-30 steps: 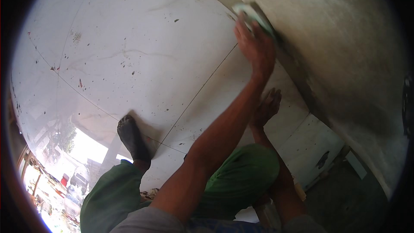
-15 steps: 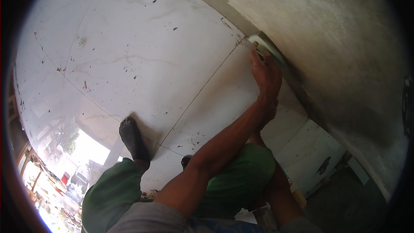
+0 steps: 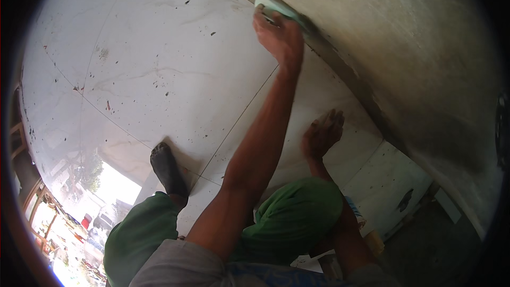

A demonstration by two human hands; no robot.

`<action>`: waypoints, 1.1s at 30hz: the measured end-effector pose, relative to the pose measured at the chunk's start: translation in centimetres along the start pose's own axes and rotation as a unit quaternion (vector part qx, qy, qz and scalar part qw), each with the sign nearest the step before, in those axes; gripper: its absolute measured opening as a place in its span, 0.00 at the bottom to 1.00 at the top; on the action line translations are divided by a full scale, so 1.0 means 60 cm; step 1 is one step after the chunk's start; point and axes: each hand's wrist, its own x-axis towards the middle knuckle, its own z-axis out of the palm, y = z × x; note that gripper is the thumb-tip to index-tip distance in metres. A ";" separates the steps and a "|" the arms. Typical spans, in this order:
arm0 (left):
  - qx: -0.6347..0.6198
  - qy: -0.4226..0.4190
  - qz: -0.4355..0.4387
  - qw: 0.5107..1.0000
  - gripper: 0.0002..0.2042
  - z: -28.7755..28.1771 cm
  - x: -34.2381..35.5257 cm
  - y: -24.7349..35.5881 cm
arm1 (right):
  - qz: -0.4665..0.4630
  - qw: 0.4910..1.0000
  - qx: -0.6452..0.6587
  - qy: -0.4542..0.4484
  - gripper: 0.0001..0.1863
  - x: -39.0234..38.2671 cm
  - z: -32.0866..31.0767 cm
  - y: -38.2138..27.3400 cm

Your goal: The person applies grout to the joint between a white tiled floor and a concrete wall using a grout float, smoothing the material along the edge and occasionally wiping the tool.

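My left hand [image 3: 280, 34] is closed around a pale green plastering float [image 3: 281, 8]. The float's flat face lies along the grey strip [image 3: 345, 72] at the foot of the wall, and my fingers partly cover its handle. Lower and to the right, my right hand [image 3: 323, 134] is over the white tiled floor [image 3: 175, 90], nearer to me. Nothing shows in it; its fingers are loosely bent and a little apart. Whether it rests on the floor is hard to tell.
A rough plastered wall [image 3: 404, 37] curves along the right. Dark specks dot the tiles. My dark-socked foot [image 3: 169, 167] and green-trousered knee [image 3: 303, 207] are below. A blue-and-white container [image 3: 355, 210] stands by my right forearm. Bright clutter [image 3: 79, 239] fills the lower left.
My left hand has slid the float up and to the left along the wall's foot. My right hand, partly hidden behind the left wrist before, now shows apart from it.
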 end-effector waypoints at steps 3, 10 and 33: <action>0.047 0.054 0.029 0.997 0.20 0.012 -0.023 -0.046 | -0.004 1.000 0.014 0.004 0.36 0.010 0.001 -0.017; 0.012 -0.013 -0.009 1.000 0.19 -0.001 -0.049 -0.022 | -0.016 1.000 0.003 0.024 0.36 0.008 0.009 0.003; 0.017 0.049 0.071 0.996 0.20 -0.022 0.106 -0.048 | -0.030 0.999 -0.005 0.023 0.35 0.019 0.008 -0.017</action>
